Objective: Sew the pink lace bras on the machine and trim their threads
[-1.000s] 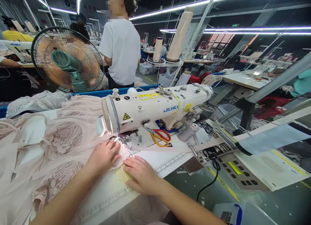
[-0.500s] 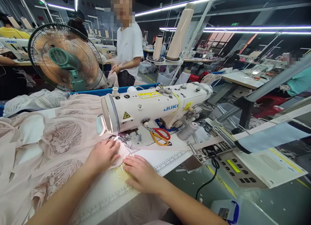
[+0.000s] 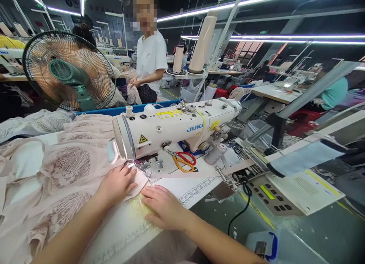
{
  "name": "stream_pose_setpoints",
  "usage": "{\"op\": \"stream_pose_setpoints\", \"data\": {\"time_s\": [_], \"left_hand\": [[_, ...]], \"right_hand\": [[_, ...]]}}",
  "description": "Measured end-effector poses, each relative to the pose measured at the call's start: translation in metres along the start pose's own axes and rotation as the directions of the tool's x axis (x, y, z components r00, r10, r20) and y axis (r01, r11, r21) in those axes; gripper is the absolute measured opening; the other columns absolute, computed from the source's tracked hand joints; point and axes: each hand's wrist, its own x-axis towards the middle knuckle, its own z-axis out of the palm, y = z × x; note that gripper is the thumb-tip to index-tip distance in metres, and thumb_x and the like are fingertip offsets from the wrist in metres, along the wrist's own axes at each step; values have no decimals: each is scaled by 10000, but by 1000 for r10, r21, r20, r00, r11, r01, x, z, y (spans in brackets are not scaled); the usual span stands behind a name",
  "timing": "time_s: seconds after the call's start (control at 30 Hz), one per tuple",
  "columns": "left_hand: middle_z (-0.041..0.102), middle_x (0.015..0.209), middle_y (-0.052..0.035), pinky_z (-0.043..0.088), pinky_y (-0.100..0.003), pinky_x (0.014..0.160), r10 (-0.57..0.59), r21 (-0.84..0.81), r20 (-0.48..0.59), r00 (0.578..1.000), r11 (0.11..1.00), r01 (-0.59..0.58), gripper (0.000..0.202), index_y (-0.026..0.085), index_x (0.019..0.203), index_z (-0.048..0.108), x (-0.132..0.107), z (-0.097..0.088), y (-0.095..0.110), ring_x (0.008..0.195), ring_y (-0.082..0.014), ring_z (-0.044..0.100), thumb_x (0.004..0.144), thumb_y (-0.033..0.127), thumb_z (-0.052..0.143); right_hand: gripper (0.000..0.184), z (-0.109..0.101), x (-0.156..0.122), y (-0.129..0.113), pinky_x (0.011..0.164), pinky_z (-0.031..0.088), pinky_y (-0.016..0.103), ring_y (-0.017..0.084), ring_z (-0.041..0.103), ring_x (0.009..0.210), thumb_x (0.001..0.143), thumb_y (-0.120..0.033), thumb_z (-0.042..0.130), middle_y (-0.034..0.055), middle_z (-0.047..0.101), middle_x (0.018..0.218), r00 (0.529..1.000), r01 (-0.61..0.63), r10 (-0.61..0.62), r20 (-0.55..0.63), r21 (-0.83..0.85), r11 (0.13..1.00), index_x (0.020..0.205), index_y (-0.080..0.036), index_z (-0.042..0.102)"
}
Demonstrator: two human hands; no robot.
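A white JUKI sewing machine (image 3: 154, 133) stands across the table in front of me. Beside its lit needle area, my left hand (image 3: 116, 183) lies flat, fingers stretched over a pale pink piece of fabric (image 3: 139, 183). My right hand (image 3: 164, 206) rests palm down near the fabric's lower right edge, fingers extended and slightly apart. Part of the cloth is hidden beneath the hands, and the needle itself is too small to make out. Pale pink lace garments (image 3: 70, 163) are spread to the left of my left hand.
Red and orange handled scissors (image 3: 184, 160) lie on the machine bed, with a grey thread spool (image 3: 216, 154) to their right. A control panel (image 3: 273, 195) sits at right. Behind are a green fan (image 3: 68, 70), tall thread cones (image 3: 202, 43) and a standing person (image 3: 150, 57).
The view has turned slightly, so most things appear a little further left. My hands remain on the fabric beside the needle area, with only slight movement.
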Motion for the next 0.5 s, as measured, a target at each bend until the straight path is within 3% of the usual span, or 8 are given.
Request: {"op": "stream_pose_setpoints", "data": {"time_s": [0.17,0.27,0.4,0.43,0.5], "left_hand": [[606,1273,-137,482,-480,911,-41,24,43,998,999,40,435,201,1255,584,1,-6,1,1164,-335,543,862,373,506],[590,1312,-92,487,-445,920,-56,33,43,997,998,55,429,267,1245,592,3,0,-4,1187,-311,540,837,377,515],[648,1236,-64,506,-419,855,45,126,-128,991,992,-28,395,305,1165,638,6,13,-16,1104,-299,599,799,425,548],[668,1202,-57,505,-416,839,112,169,-201,973,983,-79,384,307,1143,646,6,17,-17,1066,-295,617,787,422,558],[715,1090,-38,498,-399,816,305,275,-360,882,938,-212,320,299,1058,673,5,26,-16,970,-268,650,766,366,561]], "right_hand": [[362,13,2,8,1044,336,362,213,457,1235,889,-456,508,91,559,1286,998,46,-49,-26,-111,993,1121,-182,550],[241,32,14,26,920,411,264,143,560,1061,952,-410,436,11,650,1111,987,131,-149,-62,-235,963,951,-215,578],[292,49,30,45,784,435,207,99,598,893,971,-446,410,-55,667,946,980,128,-170,-102,-328,936,853,-229,564],[309,52,31,46,762,435,203,96,599,868,970,-462,404,-60,664,923,980,121,-167,-111,-336,934,842,-230,562],[337,56,30,48,740,436,205,97,597,840,968,-484,390,-59,658,892,975,122,-178,-133,-347,930,825,-233,563]]}}
